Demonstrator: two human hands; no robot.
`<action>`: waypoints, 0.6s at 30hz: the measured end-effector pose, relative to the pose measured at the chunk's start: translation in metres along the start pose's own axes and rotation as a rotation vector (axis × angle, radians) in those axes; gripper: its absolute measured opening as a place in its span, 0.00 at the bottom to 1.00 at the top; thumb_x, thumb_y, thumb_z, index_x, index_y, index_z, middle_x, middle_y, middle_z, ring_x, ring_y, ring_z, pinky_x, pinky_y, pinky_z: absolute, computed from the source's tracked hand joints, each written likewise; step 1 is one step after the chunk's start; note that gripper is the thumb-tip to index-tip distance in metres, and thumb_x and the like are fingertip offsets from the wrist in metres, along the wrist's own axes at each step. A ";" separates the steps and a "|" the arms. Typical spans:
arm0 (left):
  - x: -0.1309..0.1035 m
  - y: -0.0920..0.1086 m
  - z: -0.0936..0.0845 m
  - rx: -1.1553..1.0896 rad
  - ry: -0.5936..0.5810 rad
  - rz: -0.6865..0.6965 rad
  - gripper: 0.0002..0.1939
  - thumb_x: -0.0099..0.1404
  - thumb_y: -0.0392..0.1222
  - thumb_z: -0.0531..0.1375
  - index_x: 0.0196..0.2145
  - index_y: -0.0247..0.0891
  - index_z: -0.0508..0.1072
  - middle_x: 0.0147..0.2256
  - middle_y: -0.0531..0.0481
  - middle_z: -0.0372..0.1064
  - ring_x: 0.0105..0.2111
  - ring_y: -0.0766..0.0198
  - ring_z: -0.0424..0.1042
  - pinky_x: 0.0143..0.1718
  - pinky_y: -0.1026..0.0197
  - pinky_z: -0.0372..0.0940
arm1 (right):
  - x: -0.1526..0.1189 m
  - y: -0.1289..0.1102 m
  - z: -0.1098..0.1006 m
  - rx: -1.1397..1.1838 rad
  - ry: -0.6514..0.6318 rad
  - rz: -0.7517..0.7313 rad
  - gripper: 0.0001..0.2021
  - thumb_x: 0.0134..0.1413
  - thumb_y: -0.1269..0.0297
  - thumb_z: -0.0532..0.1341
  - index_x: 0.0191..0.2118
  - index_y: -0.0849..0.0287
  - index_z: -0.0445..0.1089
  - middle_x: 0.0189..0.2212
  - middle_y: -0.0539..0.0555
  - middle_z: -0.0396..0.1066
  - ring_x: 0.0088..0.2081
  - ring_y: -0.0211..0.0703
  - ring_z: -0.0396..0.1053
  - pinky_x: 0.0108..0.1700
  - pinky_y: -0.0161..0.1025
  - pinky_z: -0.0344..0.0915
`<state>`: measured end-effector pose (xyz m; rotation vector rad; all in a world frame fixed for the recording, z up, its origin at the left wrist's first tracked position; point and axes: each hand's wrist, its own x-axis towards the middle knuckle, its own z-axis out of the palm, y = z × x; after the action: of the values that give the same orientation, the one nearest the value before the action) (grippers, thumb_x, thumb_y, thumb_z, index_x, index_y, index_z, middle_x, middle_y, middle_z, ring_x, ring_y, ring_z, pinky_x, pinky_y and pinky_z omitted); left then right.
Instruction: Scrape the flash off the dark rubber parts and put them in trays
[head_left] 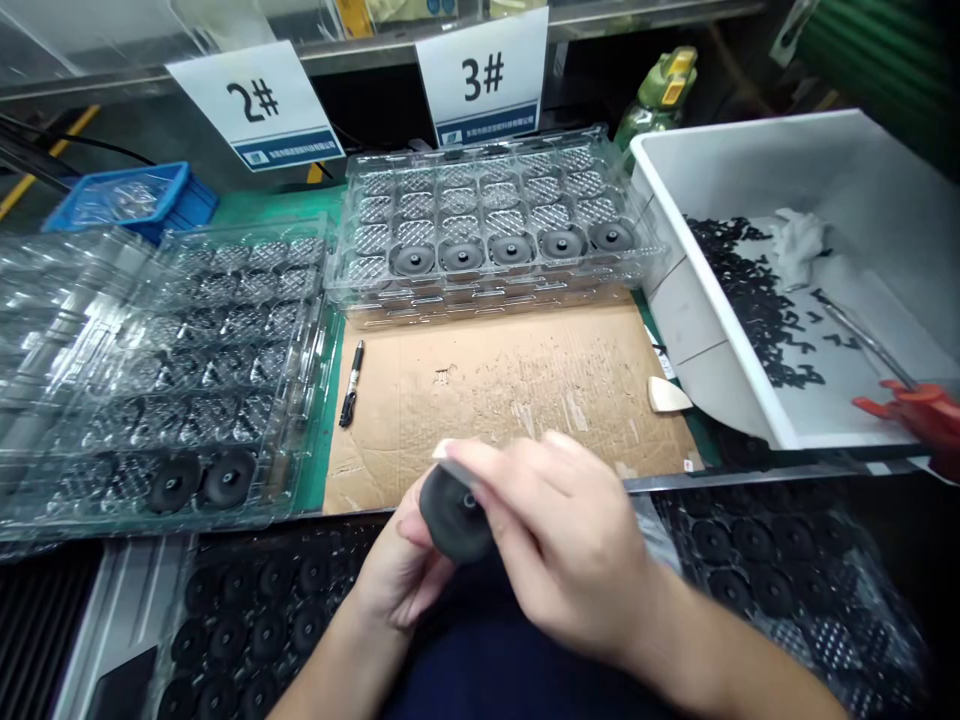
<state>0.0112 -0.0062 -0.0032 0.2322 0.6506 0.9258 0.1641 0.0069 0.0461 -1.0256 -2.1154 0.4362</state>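
My left hand [405, 560] grips a black round disc [454, 520] with a small metal-looking hub, tilted above the front edge of the cardboard. Closed over the disc's upper right side, my right hand [570, 540] has its fingers pinched together. A thin, pale-tipped piece [450, 458] shows at its fingertips against the disc; blur and the fingers hide what it is. Beyond the hands lies the brown cardboard sheet [480, 360], scuffed and torn in places. On its left is a black pen [352, 385], and at its right edge a cream-coloured flat piece [667, 395].
Clear plastic trays [495, 290] at the back hold several black discs along the front row. More trays [292, 440] stand left. Right is a white bin [720, 330] with small black parts and a red-handled tool [915, 405]. Disc-filled trays [750, 560] lie below the table edge.
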 end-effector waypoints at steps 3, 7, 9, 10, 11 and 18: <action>0.003 0.002 0.001 0.023 0.029 0.135 0.27 0.46 0.47 0.68 0.46 0.45 0.71 0.45 0.52 0.72 0.45 0.57 0.71 0.48 0.61 0.65 | -0.013 -0.013 0.004 -0.080 0.077 -0.016 0.16 0.50 0.79 0.55 0.47 0.76 0.65 0.38 0.63 0.73 0.30 0.42 0.67 0.33 0.42 0.61; 0.008 0.003 0.002 0.024 0.003 0.195 0.28 0.44 0.48 0.67 0.45 0.47 0.71 0.45 0.53 0.72 0.45 0.58 0.71 0.47 0.62 0.66 | -0.022 -0.003 0.001 0.302 0.014 0.241 0.13 0.55 0.74 0.55 0.46 0.62 0.68 0.35 0.52 0.74 0.31 0.36 0.69 0.34 0.35 0.66; 0.010 0.002 0.005 0.027 0.012 0.239 0.28 0.44 0.48 0.67 0.46 0.46 0.71 0.46 0.53 0.72 0.45 0.61 0.70 0.47 0.64 0.65 | -0.022 0.010 -0.003 0.408 0.047 0.414 0.13 0.56 0.71 0.55 0.47 0.56 0.67 0.40 0.49 0.72 0.38 0.36 0.70 0.37 0.32 0.67; 0.010 0.001 0.006 0.030 0.014 0.252 0.28 0.45 0.47 0.67 0.46 0.46 0.71 0.46 0.53 0.72 0.46 0.62 0.70 0.48 0.65 0.64 | -0.021 0.015 -0.005 0.399 0.095 0.476 0.14 0.57 0.70 0.56 0.48 0.53 0.67 0.43 0.48 0.71 0.41 0.37 0.69 0.39 0.33 0.66; 0.010 0.001 0.007 0.031 0.011 0.257 0.28 0.45 0.47 0.67 0.46 0.46 0.70 0.46 0.53 0.72 0.46 0.62 0.70 0.48 0.64 0.64 | -0.020 0.017 -0.007 0.366 0.152 0.513 0.15 0.57 0.70 0.56 0.50 0.51 0.66 0.45 0.47 0.70 0.43 0.37 0.68 0.41 0.33 0.66; 0.003 0.001 0.011 0.054 0.071 0.200 0.24 0.49 0.43 0.67 0.45 0.44 0.71 0.45 0.51 0.71 0.46 0.61 0.70 0.49 0.64 0.63 | 0.000 -0.004 -0.005 0.173 0.106 0.116 0.18 0.56 0.73 0.55 0.53 0.63 0.62 0.41 0.54 0.71 0.39 0.40 0.67 0.41 0.39 0.63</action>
<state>0.0187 -0.0024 0.0047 0.3182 0.7278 1.1127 0.1658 0.0045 0.0513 -1.0496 -1.8953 0.5978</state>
